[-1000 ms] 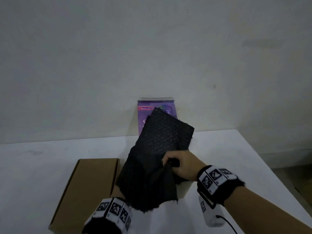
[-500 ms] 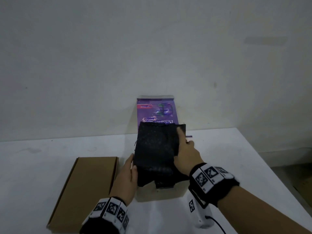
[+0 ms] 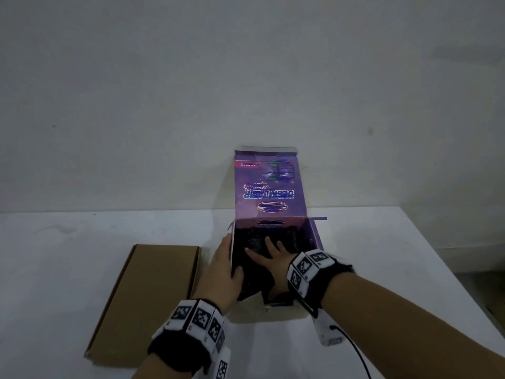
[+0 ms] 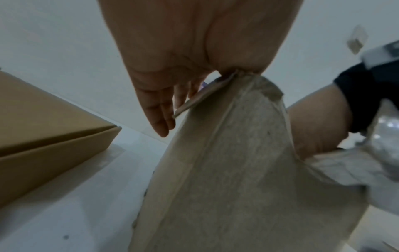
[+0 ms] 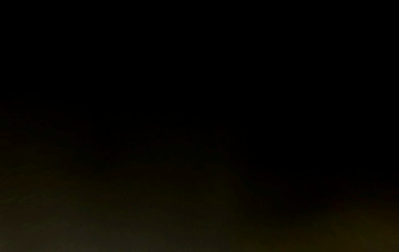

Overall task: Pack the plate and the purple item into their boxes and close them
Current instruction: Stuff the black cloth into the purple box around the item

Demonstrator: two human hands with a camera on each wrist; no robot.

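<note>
The purple box stands open on the white table, lid flap upright against the wall. Dark bubble wrap fills its interior; the purple item itself cannot be made out. The right hand lies inside, fingers spread flat, pressing the wrap. The left hand grips the box's left wall, thumb hooked over the rim. The brown cardboard box lies closed just left. Right wrist view is dark.
</note>
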